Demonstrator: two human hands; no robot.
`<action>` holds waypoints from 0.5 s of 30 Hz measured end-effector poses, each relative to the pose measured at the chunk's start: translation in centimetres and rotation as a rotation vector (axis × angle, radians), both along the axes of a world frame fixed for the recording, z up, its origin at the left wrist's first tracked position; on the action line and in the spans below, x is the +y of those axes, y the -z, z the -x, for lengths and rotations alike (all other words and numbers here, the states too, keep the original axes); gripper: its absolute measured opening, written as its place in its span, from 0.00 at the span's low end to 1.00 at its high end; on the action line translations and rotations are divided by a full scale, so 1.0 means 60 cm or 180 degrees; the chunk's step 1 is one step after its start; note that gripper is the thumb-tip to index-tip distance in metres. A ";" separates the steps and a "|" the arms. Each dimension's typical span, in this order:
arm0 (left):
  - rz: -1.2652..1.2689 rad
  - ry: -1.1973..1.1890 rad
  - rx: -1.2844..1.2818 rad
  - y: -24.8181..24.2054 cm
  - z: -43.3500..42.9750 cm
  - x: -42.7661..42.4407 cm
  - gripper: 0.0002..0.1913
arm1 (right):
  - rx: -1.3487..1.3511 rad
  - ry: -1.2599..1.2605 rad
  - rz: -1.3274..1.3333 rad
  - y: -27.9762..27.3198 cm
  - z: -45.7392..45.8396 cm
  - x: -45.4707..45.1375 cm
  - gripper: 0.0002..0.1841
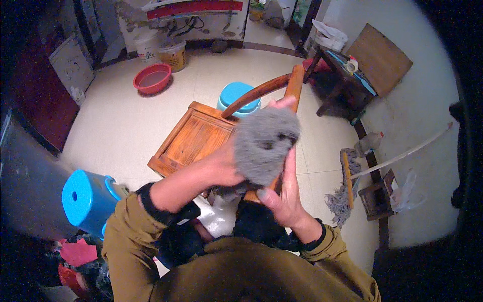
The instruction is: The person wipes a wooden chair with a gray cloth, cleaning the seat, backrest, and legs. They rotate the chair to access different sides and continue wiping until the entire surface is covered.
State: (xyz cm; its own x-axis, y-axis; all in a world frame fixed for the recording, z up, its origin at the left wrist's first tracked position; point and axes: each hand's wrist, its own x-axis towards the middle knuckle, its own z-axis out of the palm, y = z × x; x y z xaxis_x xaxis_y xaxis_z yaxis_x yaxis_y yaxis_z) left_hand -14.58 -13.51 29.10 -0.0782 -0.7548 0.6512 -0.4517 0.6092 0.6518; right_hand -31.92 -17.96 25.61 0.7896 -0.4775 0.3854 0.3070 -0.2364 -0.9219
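Observation:
A wooden chair with a panelled seat and a curved arm lies tilted in front of me. A fluffy grey cloth or mitt, blurred, covers part of its wooden rail. My left hand holds this fluffy piece from the left, with most of its fingers hidden by it. On the right, my right hand grips the rail, thumb on the near side and a long finger along the far edge. Pink fingertips show beyond the fluffy piece's upper edge; whose hand they belong to I cannot tell.
A blue-lidded stool or tub stands behind the chair. A red basin of liquid and plastic buckets are farther back. At left is a blue plastic stool; at right, a mop and a dark chair bearing tape.

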 end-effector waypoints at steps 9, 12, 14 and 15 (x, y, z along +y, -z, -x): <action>-0.0360 0.0187 -0.1428 -0.001 -0.044 -0.194 0.24 | 0.0021 -0.0255 0.0346 0.011 -0.010 -0.012 0.68; 0.0189 0.0196 -0.1412 0.001 -0.063 -0.276 0.13 | 0.0020 -0.0221 0.0327 0.012 -0.007 -0.012 0.69; 0.0374 0.0187 -0.1388 0.005 -0.074 -0.330 0.14 | -0.0058 -0.0230 0.0415 0.011 -0.005 -0.013 0.68; 0.0278 0.0158 -0.1491 0.006 -0.082 -0.354 0.14 | 0.0078 -0.0236 0.0226 0.009 -0.002 -0.013 0.68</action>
